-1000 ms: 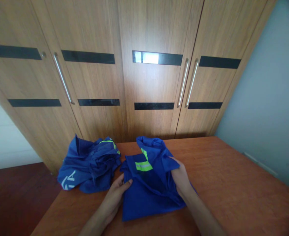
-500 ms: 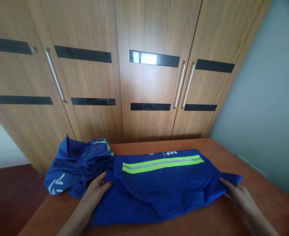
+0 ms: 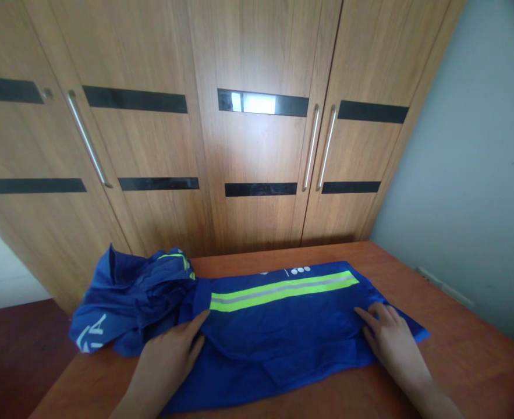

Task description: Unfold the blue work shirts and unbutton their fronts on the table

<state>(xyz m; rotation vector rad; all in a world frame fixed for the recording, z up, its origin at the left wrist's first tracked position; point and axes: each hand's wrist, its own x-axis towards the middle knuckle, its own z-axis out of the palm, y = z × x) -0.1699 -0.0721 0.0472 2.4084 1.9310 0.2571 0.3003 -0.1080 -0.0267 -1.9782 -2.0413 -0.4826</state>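
A blue work jacket [image 3: 283, 331] lies folded flat, with a yellow-green and grey reflective stripe and white print along its far edge. My left hand [image 3: 169, 355] touches its left side, with two fingers stretched apart just below the stripe's end. On the right part of the cloth rests my right hand [image 3: 387, 334], its fingertips apart on the fabric and some fingers bent. Beside the left end sits a crumpled blue garment [image 3: 134, 297] with white lettering and a yellow-green stripe.
Both garments are on a reddish-brown wooden table [image 3: 449, 331]. Behind it stands a wooden wardrobe [image 3: 257, 221] with metal handles and dark strips. A pale wall [image 3: 470, 192] bounds the right side. Dark floor [image 3: 16, 355] shows at the left.
My right hand has let go of the jacket's right corner and moved left onto the cloth. My left hand has shifted from gripping the left edge to lying on top. The fabric lies flatter.
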